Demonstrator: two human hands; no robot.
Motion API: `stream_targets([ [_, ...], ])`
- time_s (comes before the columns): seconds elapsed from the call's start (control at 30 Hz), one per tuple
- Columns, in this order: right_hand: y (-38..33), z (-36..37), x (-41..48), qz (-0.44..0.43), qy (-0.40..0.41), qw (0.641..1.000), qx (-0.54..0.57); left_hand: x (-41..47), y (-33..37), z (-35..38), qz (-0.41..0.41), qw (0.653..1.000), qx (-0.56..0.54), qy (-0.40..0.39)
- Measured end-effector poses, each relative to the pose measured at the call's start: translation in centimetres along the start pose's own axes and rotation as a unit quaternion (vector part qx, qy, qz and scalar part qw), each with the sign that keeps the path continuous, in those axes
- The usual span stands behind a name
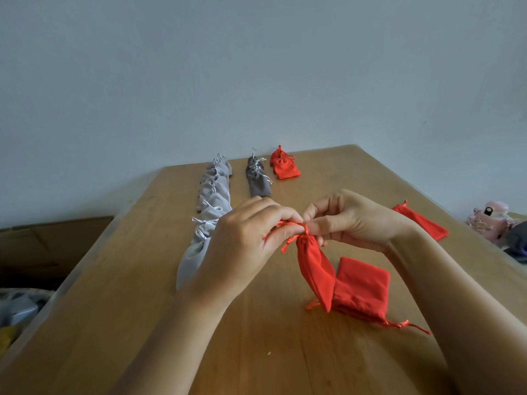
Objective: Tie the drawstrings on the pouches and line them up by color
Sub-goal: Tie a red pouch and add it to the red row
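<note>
Red pouch (pixel 315 269) hangs from both hands; left hand (pixel 242 243) and right hand (pixel 350 220) each pinch its drawstring (pixel 288 225) at the gathered neck. Second red pouch (pixel 362 289) lies on the wooden table (pixel 256 352) below the right wrist, and a third red pouch (pixel 422 220) lies beyond that hand. Beyond the left hand run rows of light grey pouches (pixel 211 201), dark grey pouches (pixel 258 181) and tied red pouches (pixel 283 166).

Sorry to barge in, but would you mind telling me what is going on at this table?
A person is tying the drawstring of a red pouch; the left hand and right hand both pinch the cord at its neck. A second red pouch lies on the table just behind it, and a third red pouch lies off to the right. Farther back stand a light grey row, a dark grey row and a red row.
</note>
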State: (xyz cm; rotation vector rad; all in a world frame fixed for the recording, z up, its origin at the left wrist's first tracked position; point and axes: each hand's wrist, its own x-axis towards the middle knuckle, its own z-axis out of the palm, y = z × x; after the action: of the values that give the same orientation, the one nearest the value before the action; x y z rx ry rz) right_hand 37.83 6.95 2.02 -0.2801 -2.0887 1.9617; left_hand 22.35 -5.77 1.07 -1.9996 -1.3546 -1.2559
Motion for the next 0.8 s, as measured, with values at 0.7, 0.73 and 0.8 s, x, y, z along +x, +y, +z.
stream_targets([
  [0.7,0.6,1.1,1.0,-0.133,0.221,0.931,-0.257,-0.5,-0.7,1.3,-0.342,0.913,-0.219,-0.032],
  [0.73,0.5,1.2,1.1,-0.135,0.218,0.936,-0.242,-0.5,-0.8,1.4,-0.35,0.908,-0.229,-0.022],
  [0.8,0.3,1.3,1.3,-0.123,0.215,0.94,-0.233,-0.4,-0.9,1.4,-0.363,0.898,-0.248,-0.006],
])
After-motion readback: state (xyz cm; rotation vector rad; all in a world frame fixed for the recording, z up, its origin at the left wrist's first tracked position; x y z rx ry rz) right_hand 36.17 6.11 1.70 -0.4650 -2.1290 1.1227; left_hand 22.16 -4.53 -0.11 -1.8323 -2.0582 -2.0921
